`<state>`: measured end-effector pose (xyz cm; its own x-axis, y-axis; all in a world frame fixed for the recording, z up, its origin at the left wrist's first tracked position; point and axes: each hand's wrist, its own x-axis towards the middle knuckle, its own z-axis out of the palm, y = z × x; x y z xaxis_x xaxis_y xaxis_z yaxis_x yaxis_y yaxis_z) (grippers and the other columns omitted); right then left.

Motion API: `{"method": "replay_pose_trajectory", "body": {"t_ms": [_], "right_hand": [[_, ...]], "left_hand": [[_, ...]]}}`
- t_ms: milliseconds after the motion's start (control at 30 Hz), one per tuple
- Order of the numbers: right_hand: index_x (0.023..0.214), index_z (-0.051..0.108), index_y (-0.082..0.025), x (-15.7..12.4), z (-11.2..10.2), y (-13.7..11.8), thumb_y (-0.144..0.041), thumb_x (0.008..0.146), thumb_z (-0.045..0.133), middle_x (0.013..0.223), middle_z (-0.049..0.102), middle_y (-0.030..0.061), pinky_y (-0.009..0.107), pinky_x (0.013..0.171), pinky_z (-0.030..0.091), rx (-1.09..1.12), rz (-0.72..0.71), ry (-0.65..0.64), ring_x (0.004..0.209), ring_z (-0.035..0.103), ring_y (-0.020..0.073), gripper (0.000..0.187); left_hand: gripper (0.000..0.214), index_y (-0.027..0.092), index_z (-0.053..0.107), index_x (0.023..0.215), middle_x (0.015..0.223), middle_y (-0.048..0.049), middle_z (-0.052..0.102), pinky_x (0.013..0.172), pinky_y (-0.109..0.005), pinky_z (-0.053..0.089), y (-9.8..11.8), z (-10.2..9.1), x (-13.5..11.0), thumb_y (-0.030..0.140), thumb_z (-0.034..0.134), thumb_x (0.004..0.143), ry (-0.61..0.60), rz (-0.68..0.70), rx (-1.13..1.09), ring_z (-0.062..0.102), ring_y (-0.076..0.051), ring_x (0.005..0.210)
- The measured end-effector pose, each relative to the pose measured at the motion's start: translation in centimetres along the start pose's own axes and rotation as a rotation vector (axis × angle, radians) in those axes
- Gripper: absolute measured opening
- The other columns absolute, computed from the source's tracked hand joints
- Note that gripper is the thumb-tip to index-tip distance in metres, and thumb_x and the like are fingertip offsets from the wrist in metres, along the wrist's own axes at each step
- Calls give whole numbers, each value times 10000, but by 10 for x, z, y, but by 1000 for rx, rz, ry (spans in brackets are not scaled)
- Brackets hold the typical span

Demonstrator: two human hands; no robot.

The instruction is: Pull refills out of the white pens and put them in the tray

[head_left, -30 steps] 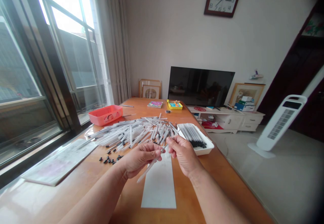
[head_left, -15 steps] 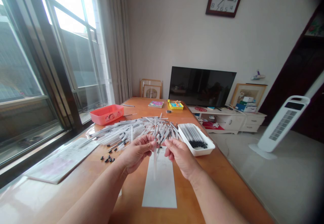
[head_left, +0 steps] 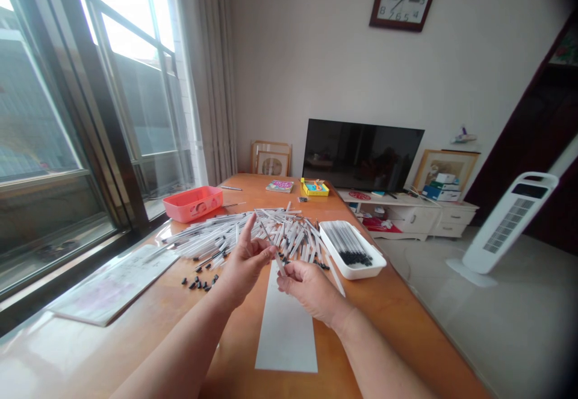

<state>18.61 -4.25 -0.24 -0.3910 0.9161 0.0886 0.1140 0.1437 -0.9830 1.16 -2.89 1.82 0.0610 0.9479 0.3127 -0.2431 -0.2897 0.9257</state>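
My left hand (head_left: 246,260) is raised above the wooden table (head_left: 397,321), index finger pointing up, its other fingers pinching a thin pen part (head_left: 271,248). My right hand (head_left: 309,284) is curled and holds a clear pen barrel (head_left: 335,278) that sticks out toward the right. Just beyond both hands lies a big heap of white pen barrels (head_left: 244,233). A white tray (head_left: 356,263) with black-tipped pens stands right of my right hand. Small black caps (head_left: 198,281) lie scattered left of my left hand. A white paper strip (head_left: 286,327) lies under my hands.
A pink tray (head_left: 192,202) sits at the far left by the window. A flat printed sheet (head_left: 108,284) lies at the left edge. A book (head_left: 279,186) and a yellow box (head_left: 315,188) are at the far end. A TV and a fan stand beyond.
The pen was upright between both hands; now the hands have parted, my right hand has dropped lower with the barrel, and my left index finger has lifted.
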Motion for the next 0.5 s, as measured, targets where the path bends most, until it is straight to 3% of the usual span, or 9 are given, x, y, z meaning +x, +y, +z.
{"method": "replay_pose_trajectory", "body": {"t_ms": [200, 500], "right_hand": [[846, 619, -186, 0, 3, -2, -323, 796, 688, 746, 662, -4, 280, 687, 402, 42, 53, 47, 736, 586, 165, 162], [775, 589, -181, 4, 3, 9, -302, 790, 681, 706, 546, -37, 261, 646, 360, -53, -2, 74, 665, 471, 125, 153]], "left_hand": [[1052, 310, -5, 1601, 756, 46, 589, 676, -256, 409, -1, -1, -1, 270, 718, 838, 5, 78, 136, 528, -115, 681], [1025, 266, -66, 1599, 783, 27, 603, 739, -306, 456, 6, 5, -7, 261, 655, 870, -21, 208, 379, 560, -148, 724]]}}
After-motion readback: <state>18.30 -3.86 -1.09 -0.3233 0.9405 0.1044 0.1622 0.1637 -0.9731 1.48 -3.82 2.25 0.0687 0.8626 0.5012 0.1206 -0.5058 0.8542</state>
